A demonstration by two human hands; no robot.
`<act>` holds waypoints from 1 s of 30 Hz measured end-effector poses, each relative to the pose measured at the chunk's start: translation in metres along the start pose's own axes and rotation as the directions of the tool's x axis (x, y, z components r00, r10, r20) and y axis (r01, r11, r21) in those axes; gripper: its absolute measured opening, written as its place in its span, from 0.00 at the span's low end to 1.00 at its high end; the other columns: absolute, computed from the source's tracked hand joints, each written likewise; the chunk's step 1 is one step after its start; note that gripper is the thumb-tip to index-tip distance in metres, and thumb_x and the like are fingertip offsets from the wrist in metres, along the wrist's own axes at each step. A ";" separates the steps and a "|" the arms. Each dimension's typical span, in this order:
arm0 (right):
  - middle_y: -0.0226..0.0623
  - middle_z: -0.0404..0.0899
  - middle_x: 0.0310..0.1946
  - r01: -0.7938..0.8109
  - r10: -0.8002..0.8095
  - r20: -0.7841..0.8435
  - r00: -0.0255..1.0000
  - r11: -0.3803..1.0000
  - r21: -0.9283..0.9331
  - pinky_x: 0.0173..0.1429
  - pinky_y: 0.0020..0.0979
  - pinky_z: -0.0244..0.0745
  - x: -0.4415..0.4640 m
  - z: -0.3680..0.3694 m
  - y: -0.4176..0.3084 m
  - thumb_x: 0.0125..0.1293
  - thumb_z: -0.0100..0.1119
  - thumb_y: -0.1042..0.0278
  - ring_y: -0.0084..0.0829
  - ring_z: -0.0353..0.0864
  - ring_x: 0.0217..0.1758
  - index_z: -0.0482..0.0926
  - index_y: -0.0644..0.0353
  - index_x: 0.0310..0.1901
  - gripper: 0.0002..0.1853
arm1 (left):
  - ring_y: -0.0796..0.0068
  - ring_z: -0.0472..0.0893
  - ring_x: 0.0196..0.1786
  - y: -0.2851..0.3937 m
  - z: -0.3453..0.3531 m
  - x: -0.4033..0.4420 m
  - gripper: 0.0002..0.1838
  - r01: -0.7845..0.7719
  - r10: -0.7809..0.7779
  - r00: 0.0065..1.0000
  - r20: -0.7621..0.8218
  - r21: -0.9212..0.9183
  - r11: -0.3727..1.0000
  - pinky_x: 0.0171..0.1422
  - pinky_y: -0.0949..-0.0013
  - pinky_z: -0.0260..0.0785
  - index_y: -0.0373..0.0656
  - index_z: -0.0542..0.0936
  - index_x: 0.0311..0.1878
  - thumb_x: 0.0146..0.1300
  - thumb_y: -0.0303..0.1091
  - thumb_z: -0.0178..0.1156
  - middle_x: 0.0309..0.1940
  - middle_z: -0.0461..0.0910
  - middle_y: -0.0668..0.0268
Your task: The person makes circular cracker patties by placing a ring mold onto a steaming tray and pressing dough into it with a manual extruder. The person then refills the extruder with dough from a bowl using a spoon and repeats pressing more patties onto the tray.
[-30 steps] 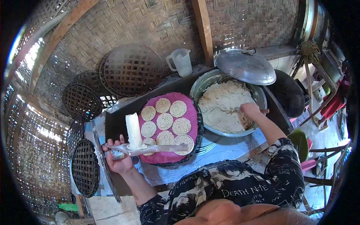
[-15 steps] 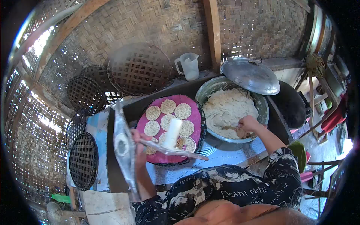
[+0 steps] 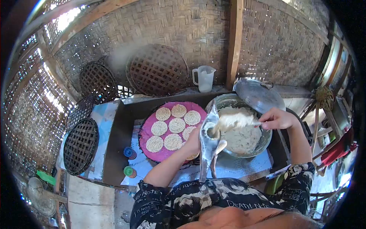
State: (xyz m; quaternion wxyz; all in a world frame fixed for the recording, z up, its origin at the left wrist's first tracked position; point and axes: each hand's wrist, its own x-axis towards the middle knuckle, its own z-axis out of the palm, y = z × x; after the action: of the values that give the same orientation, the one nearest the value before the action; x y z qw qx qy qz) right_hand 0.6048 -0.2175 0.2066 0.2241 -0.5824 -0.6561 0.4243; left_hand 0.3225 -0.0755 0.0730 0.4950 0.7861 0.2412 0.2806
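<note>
My left hand (image 3: 193, 142) grips a metal dough press (image 3: 208, 154), held upright beside the basin with its round hole showing. Its wooden handle hangs at the lower side. My right hand (image 3: 281, 119) is closed on the short end of what looks like a spoon, mostly buried under a long clump of pale dough (image 3: 237, 120). The clump's left end reaches the hole in the press. Below it, more dough (image 3: 241, 140) fills part of a wide metal basin (image 3: 249, 154). Left of the press, several lacy round dough discs (image 3: 177, 125) lie on a pink-lined round tray (image 3: 150, 152).
A metal lid (image 3: 257, 95) leans on the basin's back rim. Behind stand a plastic measuring jug (image 3: 206, 79) and a large woven tray (image 3: 158, 70). Two small jars, blue-lidded (image 3: 129, 152) and green-lidded (image 3: 129, 171), stand left of the pink tray. Another woven tray (image 3: 81, 146) lies farther left.
My left hand has brought the press from over the pink tray rightward to the basin; its white plunger no longer shows. My right hand has risen from the basin with a clump of dough.
</note>
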 end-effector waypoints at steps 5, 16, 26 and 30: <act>0.41 0.75 0.23 0.164 -0.289 -0.039 0.957 0.643 -0.748 0.33 0.38 0.69 0.015 0.013 -0.040 0.49 0.63 0.50 0.44 0.76 0.29 0.81 0.54 0.34 0.16 | 0.62 0.78 0.43 0.002 0.010 0.000 0.29 -0.155 0.151 0.988 0.037 0.178 0.972 0.49 0.67 0.68 0.42 0.76 0.45 0.38 0.43 0.70 0.39 0.79 0.57; 0.27 0.69 0.22 0.130 -0.646 0.293 0.705 -0.289 -0.948 0.28 0.29 0.64 0.031 0.111 -0.084 0.48 0.54 0.67 0.26 0.72 0.26 0.73 0.58 0.28 0.06 | 0.77 0.76 0.46 -0.013 0.010 0.001 0.20 -0.093 0.098 0.994 -0.057 0.086 0.992 0.52 0.71 0.68 0.41 0.75 0.51 0.53 0.29 0.60 0.44 0.78 0.66; 0.29 0.65 0.19 -0.061 -0.752 -0.129 0.646 0.117 -0.991 0.29 0.33 0.64 -0.005 0.061 -0.100 0.45 0.59 0.64 0.31 0.71 0.25 0.70 0.52 0.22 0.07 | 0.59 0.79 0.44 -0.013 0.006 0.005 0.25 -0.151 0.190 0.974 -0.122 0.275 0.949 0.46 0.62 0.70 0.42 0.76 0.48 0.45 0.39 0.65 0.41 0.79 0.54; 0.28 0.68 0.21 0.026 -0.664 -0.022 0.747 0.062 -0.998 0.33 0.33 0.66 0.004 0.063 -0.089 0.45 0.58 0.63 0.30 0.73 0.28 0.71 0.52 0.24 0.07 | 0.53 0.79 0.42 -0.003 0.010 0.004 0.21 -0.194 0.208 0.974 -0.091 0.139 0.971 0.45 0.60 0.70 0.42 0.78 0.43 0.44 0.40 0.65 0.37 0.79 0.52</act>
State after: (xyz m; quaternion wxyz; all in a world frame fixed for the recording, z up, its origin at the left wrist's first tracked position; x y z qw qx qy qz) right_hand 0.5029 -0.2292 0.2449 0.0537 -0.4822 -0.8098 -0.3299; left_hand 0.3316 -0.0781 0.0680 0.3988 0.8210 0.2037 0.3541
